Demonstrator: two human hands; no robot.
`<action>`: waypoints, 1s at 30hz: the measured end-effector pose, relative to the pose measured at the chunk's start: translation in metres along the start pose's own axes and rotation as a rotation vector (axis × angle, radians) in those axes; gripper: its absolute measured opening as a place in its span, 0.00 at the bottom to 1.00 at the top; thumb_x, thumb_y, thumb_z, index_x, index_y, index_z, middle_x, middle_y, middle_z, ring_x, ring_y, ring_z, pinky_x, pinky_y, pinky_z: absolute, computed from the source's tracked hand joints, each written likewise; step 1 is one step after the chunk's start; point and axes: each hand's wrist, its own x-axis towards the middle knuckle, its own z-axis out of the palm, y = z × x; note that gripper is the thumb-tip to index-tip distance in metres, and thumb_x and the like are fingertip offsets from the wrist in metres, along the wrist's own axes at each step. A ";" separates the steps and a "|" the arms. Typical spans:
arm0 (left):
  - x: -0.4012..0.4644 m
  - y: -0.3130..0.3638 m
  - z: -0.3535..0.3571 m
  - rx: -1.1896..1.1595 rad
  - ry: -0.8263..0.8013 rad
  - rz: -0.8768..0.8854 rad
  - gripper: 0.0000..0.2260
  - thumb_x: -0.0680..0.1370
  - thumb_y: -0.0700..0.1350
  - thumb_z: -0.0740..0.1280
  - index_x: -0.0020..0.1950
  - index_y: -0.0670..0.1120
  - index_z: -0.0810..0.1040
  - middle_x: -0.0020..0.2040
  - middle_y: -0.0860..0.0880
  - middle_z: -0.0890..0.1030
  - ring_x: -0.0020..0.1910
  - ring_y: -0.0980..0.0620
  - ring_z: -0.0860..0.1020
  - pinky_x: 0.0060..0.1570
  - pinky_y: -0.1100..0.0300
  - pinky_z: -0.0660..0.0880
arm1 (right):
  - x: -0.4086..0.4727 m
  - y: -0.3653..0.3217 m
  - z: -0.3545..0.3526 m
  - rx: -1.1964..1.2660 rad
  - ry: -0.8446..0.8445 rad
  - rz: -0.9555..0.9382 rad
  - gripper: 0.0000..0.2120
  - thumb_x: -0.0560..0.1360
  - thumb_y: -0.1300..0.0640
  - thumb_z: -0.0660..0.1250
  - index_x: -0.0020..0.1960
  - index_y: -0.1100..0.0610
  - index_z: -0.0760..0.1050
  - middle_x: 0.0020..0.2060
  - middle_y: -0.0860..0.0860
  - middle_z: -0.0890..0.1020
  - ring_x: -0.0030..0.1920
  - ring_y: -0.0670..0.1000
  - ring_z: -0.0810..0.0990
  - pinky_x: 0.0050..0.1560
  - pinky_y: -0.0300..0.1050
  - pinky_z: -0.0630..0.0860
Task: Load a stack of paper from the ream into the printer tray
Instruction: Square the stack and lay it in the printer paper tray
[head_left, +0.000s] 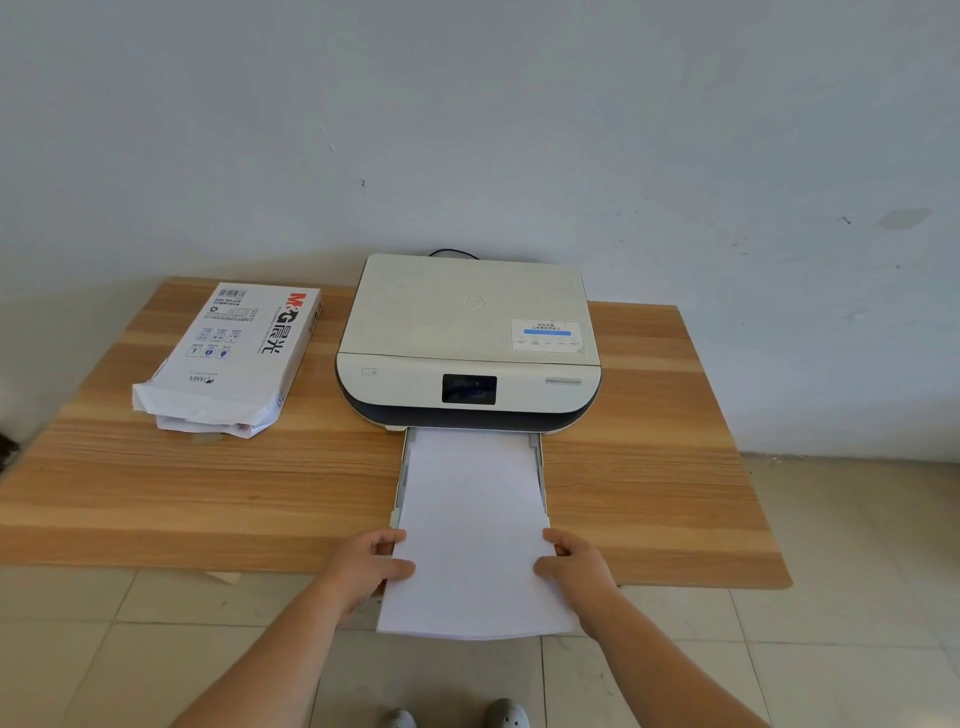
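Observation:
A white stack of paper (474, 525) lies lengthwise in the pulled-out printer tray (538, 457), its near end sticking out past the table's front edge. My left hand (366, 564) grips the stack's left edge, thumb on top. My right hand (574, 564) grips the right edge the same way. The cream printer (467, 332) with a dark front band and small screen stands at the table's back middle. The opened paper ream (228, 358), a white printed wrapper with its torn end toward me, lies to the printer's left.
The wooden table (649, 467) stands against a pale wall. A black cable (452, 253) runs behind the printer. Tiled floor lies below, and my shoes (506, 714) show at the bottom edge.

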 end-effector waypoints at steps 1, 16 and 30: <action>0.001 -0.001 0.000 0.007 0.000 -0.010 0.22 0.68 0.34 0.76 0.58 0.49 0.77 0.58 0.47 0.77 0.54 0.46 0.79 0.43 0.57 0.76 | 0.001 0.000 0.000 0.006 -0.002 0.009 0.28 0.70 0.67 0.68 0.69 0.56 0.70 0.63 0.54 0.76 0.51 0.54 0.80 0.48 0.46 0.78; 0.017 0.003 0.001 0.054 0.025 -0.043 0.18 0.71 0.32 0.71 0.58 0.46 0.78 0.51 0.45 0.77 0.48 0.46 0.78 0.46 0.52 0.76 | 0.014 -0.005 0.000 0.023 -0.023 0.049 0.27 0.72 0.66 0.67 0.70 0.56 0.69 0.65 0.54 0.74 0.49 0.52 0.79 0.40 0.43 0.76; 0.039 0.032 0.003 0.108 0.100 -0.037 0.17 0.73 0.31 0.68 0.59 0.45 0.77 0.56 0.45 0.76 0.54 0.46 0.77 0.45 0.58 0.76 | 0.044 -0.024 0.004 0.037 -0.047 0.048 0.27 0.73 0.63 0.67 0.71 0.53 0.68 0.65 0.56 0.73 0.52 0.53 0.79 0.50 0.48 0.78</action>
